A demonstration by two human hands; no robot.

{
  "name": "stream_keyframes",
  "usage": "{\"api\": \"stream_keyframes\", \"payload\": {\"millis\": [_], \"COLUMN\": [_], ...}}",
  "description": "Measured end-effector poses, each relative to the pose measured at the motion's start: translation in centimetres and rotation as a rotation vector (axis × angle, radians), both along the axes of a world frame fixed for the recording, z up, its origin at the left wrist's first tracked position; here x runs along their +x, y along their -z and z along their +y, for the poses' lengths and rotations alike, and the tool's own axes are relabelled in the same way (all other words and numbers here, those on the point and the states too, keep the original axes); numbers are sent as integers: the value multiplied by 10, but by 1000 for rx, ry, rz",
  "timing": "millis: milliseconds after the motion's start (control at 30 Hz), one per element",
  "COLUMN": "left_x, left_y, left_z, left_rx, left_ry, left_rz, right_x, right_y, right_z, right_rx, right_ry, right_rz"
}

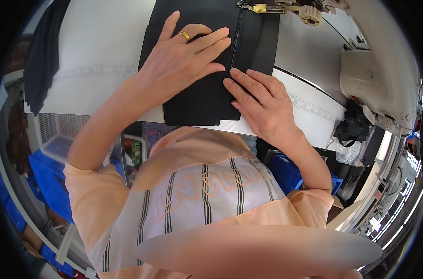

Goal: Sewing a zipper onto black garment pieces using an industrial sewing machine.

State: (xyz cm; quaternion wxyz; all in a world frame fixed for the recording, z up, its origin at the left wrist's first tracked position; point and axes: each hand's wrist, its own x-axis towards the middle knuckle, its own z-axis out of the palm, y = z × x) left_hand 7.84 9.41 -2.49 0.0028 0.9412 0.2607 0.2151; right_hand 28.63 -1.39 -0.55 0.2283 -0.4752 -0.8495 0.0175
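A piece of black fabric (193, 104) lies flat on the white sewing table (97, 42), with a zipper (238, 39) running along it toward the sewing machine's presser foot (243, 3). My left hand (179, 58) rests flat on the fabric left of the zipper, fingers stretched out, a gold ring on one of them. At the zipper's near end, my right hand (262, 95) lies with its fingertips on the fabric's right part, fingers extended. Neither hand grips anything that I can see.
The sewing machine (379, 69) stands at the right, its arm reaching over the far side. More black fabric (46, 56) hangs over the table's left edge. Below sit a white basket (62, 128), a blue bin (48, 181) and another blue bin (286, 172).
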Motion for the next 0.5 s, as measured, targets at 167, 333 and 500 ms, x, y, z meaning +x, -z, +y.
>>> {"api": "stream_keyframes", "payload": {"millis": [167,333,500], "left_x": [-1,0,2], "left_y": [-7,-9,-10], "left_z": [4,10,13], "left_rx": [-65,-114,-108], "left_ry": [5,47,53], "left_rz": [-7,-32,-37], "right_x": [4,4,6], "right_y": [1,-1,-2], "right_z": [0,5,9], "right_rx": [-22,-6,-26], "right_ry": [-29,-31,-39], "right_rz": [-21,-17,-17]}}
